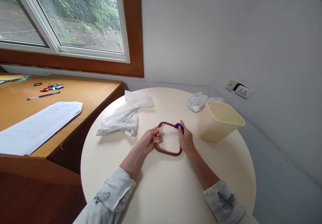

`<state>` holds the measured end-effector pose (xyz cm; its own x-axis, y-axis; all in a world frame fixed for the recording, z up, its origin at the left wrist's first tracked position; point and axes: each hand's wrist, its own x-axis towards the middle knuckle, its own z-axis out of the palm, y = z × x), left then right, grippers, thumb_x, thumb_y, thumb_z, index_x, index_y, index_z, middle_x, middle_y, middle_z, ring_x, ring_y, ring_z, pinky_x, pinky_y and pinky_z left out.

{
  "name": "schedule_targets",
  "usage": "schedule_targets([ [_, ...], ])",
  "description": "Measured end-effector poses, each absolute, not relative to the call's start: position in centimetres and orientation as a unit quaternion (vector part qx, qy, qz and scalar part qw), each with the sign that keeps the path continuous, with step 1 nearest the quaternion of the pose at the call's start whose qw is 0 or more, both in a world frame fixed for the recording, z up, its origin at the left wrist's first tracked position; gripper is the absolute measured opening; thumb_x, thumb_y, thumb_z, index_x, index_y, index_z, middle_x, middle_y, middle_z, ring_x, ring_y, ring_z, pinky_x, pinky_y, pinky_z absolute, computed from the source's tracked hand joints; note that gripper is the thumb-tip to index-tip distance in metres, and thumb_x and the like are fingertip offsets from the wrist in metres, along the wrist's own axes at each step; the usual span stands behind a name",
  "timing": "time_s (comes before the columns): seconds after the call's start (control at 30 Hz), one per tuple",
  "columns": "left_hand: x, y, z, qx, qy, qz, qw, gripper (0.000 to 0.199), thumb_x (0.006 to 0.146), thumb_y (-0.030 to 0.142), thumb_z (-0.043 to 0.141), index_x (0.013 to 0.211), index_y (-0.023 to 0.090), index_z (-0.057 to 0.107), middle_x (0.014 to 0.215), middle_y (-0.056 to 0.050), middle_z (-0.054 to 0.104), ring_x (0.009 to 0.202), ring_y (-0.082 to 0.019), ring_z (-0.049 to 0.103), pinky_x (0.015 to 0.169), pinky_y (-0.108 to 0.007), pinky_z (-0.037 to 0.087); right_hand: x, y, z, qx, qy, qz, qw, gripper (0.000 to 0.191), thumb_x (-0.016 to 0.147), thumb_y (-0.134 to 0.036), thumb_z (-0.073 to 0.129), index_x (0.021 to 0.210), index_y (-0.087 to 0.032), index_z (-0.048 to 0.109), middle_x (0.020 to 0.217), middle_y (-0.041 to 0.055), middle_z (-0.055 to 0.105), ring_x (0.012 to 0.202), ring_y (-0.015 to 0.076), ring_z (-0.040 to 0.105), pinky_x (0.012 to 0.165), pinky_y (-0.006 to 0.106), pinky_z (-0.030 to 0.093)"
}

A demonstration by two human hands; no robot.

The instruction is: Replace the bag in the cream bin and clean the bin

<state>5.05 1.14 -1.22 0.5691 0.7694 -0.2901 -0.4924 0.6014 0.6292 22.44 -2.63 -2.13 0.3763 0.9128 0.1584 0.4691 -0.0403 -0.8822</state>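
A brown ring (168, 152), shaped like a rounded square, is held tilted between my hands above the round table. My left hand (152, 138) is closed on its left side, with the fingers curled around it. At the upper right corner, my right hand (186, 138) pinches a small crumpled purple cloth (179, 126) against the ring. Part of the ring's right side is hidden behind that hand. Just right of my right hand stands a cream-coloured waste bin (213, 126), upright with its mouth facing up.
On the round table (163, 190) lie a crumpled white plastic bag (125, 116) at left and another white crumpled bag (197, 101) behind the bin. A wooden desk (100, 89) on the left bears papers (40, 126), a pen (43, 95) and keys (53, 87). Walls border the table's back and right.
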Motion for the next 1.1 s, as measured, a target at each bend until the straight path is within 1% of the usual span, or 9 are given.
schedule_targets([
  [0.17, 5.3, 0.6, -0.9, 0.271, 0.272, 0.325, 0.864, 0.008, 0.082, 0.011, 0.049, 0.089, 0.011, 0.055, 0.054, 0.003, 0.042, 0.038, -0.002, 0.026, 0.035, -0.012, 0.019, 21.6, -2.9, -1.8, -0.674, -0.539, 0.228, 0.451, 0.054, 0.09, -0.04, 0.03, 0.137, -0.014, 0.034, 0.127, 0.0117, 0.054, 0.122, 0.0232, 0.045, 0.1, 0.039, 0.036],
  [0.3, 5.6, 0.4, -0.9, 0.28, 0.258, 0.293, 0.877, 0.013, 0.083, 0.012, 0.048, 0.092, 0.01, 0.056, 0.054, 0.001, 0.044, 0.04, -0.003, 0.029, 0.036, -0.013, 0.02, 20.6, -3.1, -1.7, -0.641, -0.578, 0.242, 0.444, 0.055, 0.09, -0.041, 0.03, 0.138, -0.014, 0.032, 0.134, 0.0112, 0.047, 0.128, 0.0228, 0.037, 0.104, 0.039, 0.032],
  [0.4, 5.6, 0.6, -1.1, 0.276, 0.25, 0.283, 0.884, 0.016, 0.086, 0.022, 0.047, 0.092, 0.01, 0.057, 0.054, 0.001, 0.043, 0.04, -0.004, 0.028, 0.037, -0.014, 0.02, 20.0, -3.2, -1.8, -0.614, -0.61, 0.249, 0.435, 0.053, 0.09, -0.041, 0.032, 0.139, -0.018, 0.031, 0.137, 0.0089, 0.042, 0.131, 0.0235, 0.031, 0.106, 0.042, 0.029],
  [0.5, 5.6, 0.7, -1.3, 0.274, 0.243, 0.272, 0.89, 0.028, 0.087, 0.036, 0.044, 0.088, 0.012, 0.056, 0.054, 0.001, 0.042, 0.039, -0.004, 0.025, 0.037, -0.015, 0.02, 19.6, -3.2, -1.8, -0.594, -0.629, 0.257, 0.431, 0.051, 0.091, -0.04, 0.032, 0.139, -0.023, 0.031, 0.139, 0.0051, 0.04, 0.133, 0.0231, 0.026, 0.107, 0.045, 0.026],
  [0.63, 5.6, 0.6, -1.3, 0.282, 0.236, 0.261, 0.893, 0.042, 0.086, 0.049, 0.041, 0.07, 0.012, 0.053, 0.054, 0.001, 0.043, 0.038, -0.003, 0.025, 0.037, -0.015, 0.02, 18.9, -3.5, -1.4, -0.571, -0.65, 0.263, 0.427, 0.049, 0.091, -0.038, 0.032, 0.138, -0.023, 0.033, 0.138, 0.0041, 0.042, 0.135, 0.0219, 0.023, 0.109, 0.044, 0.023],
  [0.73, 5.8, 0.5, -1.2, 0.283, 0.249, 0.267, 0.887, 0.049, 0.085, 0.054, 0.039, 0.061, 0.012, 0.048, 0.051, 0.0, 0.042, 0.037, -0.003, 0.028, 0.036, -0.016, 0.02, 18.2, -3.9, -0.8, -0.539, -0.65, 0.305, 0.441, 0.049, 0.091, -0.041, 0.032, 0.137, -0.022, 0.035, 0.131, 0.0052, 0.05, 0.13, 0.0207, 0.033, 0.106, 0.04, 0.031],
  [0.87, 6.0, 0.6, -0.9, 0.278, 0.273, 0.298, 0.871, 0.046, 0.085, 0.054, 0.039, 0.064, 0.014, 0.048, 0.048, 0.003, 0.038, 0.035, -0.003, 0.026, 0.034, -0.015, 0.018, 17.7, -4.2, -0.3, -0.47, -0.587, 0.416, 0.511, 0.049, 0.089, -0.044, 0.037, 0.132, -0.021, 0.042, 0.122, 0.0054, 0.058, 0.117, 0.0201, 0.05, 0.1, 0.037, 0.038],
  [0.97, 5.8, 0.8, -0.7, 0.283, 0.287, 0.338, 0.85, 0.034, 0.085, 0.044, 0.047, 0.068, 0.014, 0.049, 0.047, 0.006, 0.035, 0.034, -0.002, 0.022, 0.033, -0.014, 0.017, 18.4, -4.0, -0.1, -0.446, -0.483, 0.463, 0.595, 0.051, 0.085, -0.045, 0.045, 0.128, -0.017, 0.048, 0.118, 0.0079, 0.061, 0.11, 0.0219, 0.055, 0.097, 0.038, 0.041],
  [1.1, 5.5, 1.2, -0.8, 0.307, 0.321, 0.406, 0.799, 0.012, 0.081, 0.025, 0.056, 0.081, 0.012, 0.055, 0.047, 0.008, 0.03, 0.034, -0.002, 0.023, 0.033, -0.013, 0.018, 20.4, -3.8, 0.6, -0.448, -0.327, 0.465, 0.69, 0.056, 0.08, -0.047, 0.051, 0.124, -0.013, 0.052, 0.11, 0.0115, 0.064, 0.095, 0.0231, 0.062, 0.082, 0.037, 0.05],
])
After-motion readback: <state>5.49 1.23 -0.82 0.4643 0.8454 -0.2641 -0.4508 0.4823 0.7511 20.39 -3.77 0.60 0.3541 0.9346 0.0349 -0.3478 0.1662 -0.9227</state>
